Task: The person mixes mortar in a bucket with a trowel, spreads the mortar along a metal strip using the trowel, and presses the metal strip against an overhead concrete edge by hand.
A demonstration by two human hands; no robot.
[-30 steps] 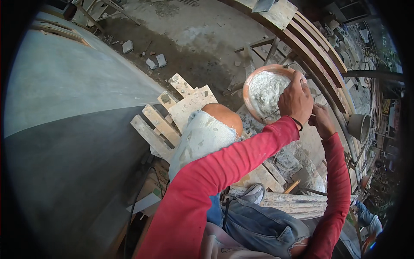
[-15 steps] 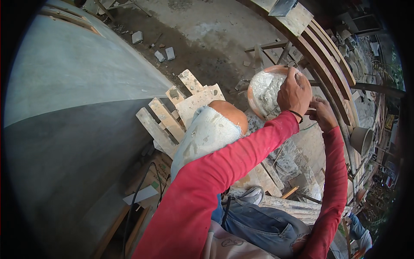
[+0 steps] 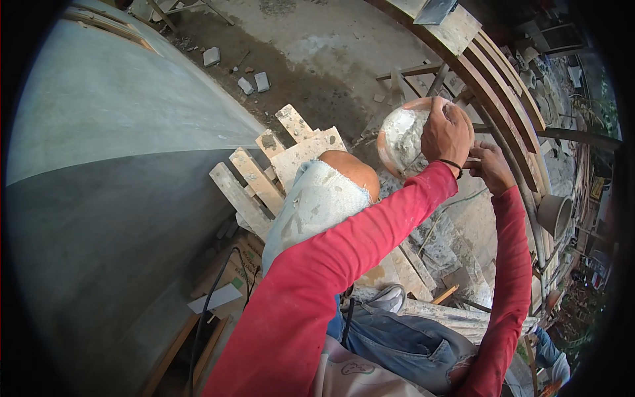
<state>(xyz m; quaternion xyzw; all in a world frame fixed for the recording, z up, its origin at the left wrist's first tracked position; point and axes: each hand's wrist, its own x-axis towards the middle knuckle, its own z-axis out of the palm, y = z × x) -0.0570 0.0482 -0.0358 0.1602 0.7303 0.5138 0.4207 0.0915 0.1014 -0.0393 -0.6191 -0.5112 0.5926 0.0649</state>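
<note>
An orange bucket [image 3: 385,151], coated inside with wet grey mortar [image 3: 405,135], is tilted so that its mouth faces left. My left hand [image 3: 446,130] is closed on the bucket's upper right rim, by its wire handle, and covers much of that side. Just below and to the right, my right hand [image 3: 491,167] has its fingers bent in at the bucket's lower end; the fingertips are partly hidden behind my left wrist. Below the bucket, my raised knee [image 3: 350,173] in torn pale jeans stands beside mortar-spattered planks [image 3: 307,155].
A smooth grey wall [image 3: 132,112] fills the left. Curved in the view, long wooden boards [image 3: 506,92] run along the right, with a grey bucket [image 3: 554,215] beyond. Concrete blocks [image 3: 262,81] lie on the floor far below. A black cable [image 3: 210,298] hangs at lower left.
Both hands have shifted slightly left and up with the bucket. My left hand now covers more of the bucket's right side and its wire handle.
</note>
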